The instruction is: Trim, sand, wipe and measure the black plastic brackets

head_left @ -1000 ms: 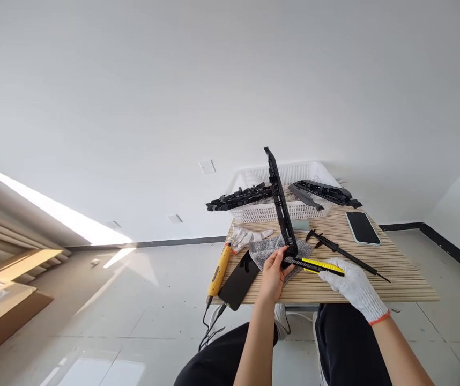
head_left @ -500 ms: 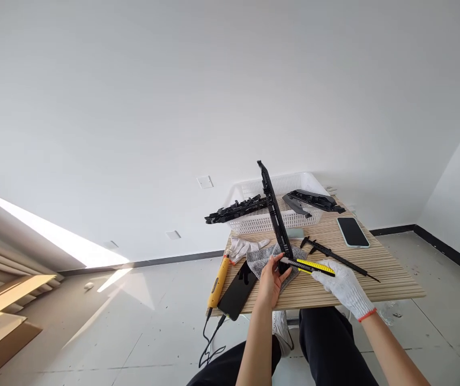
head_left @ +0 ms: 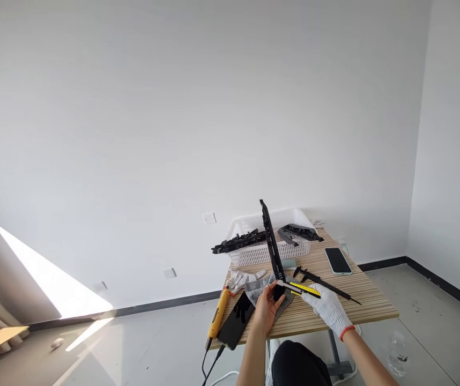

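Note:
My bare left hand [head_left: 265, 312] grips the lower end of a long black plastic part [head_left: 271, 241] that stands nearly upright on a grey cloth [head_left: 257, 287]. My right hand [head_left: 327, 310], in a white knit glove, is closed on a yellow and black utility knife [head_left: 303, 289] whose tip meets the base of the black part. Both hands sit over the near edge of a small slatted wooden table [head_left: 358, 308].
A white basket [head_left: 294, 247] at the table's back holds more black plastic parts [head_left: 238, 242]. A black caliper [head_left: 323, 283], a phone [head_left: 338, 260], a second dark phone [head_left: 235, 320], a yellow corded tool [head_left: 217, 315] and a white glove [head_left: 241, 278] lie around. White walls stand behind.
The view has tilted up and pulled back, so the table and hands appear lower and smaller. The hands, knife and upright black part keep the same grip and pose.

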Demonstrator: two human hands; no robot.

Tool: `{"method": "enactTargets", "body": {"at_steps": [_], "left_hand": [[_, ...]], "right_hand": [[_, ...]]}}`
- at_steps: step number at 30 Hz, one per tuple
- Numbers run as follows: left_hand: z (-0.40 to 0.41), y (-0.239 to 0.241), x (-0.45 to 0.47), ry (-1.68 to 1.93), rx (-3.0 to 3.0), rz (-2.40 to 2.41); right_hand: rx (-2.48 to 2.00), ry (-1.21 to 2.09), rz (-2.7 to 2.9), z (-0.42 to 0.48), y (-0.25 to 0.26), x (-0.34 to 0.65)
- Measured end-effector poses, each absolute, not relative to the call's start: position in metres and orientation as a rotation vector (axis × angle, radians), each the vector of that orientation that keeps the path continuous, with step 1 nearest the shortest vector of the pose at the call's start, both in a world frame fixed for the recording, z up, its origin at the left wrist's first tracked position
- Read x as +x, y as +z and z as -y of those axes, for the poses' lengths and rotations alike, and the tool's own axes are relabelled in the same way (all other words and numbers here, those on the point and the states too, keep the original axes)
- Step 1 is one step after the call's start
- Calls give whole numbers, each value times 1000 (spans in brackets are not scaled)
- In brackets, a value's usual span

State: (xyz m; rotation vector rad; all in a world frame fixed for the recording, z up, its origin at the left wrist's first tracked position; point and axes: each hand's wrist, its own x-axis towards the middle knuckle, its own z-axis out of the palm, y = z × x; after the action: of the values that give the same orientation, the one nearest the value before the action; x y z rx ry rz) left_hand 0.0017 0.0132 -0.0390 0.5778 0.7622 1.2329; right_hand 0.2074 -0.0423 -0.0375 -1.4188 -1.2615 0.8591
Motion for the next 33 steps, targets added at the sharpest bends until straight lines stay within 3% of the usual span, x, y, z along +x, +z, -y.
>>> {"method": "enactTargets", "body": {"at_steps": [33], "left_hand": [[-6,-38,1,1190,628,-791]], "right_hand": [[-1661,933,1259,44,-32,216]]}}
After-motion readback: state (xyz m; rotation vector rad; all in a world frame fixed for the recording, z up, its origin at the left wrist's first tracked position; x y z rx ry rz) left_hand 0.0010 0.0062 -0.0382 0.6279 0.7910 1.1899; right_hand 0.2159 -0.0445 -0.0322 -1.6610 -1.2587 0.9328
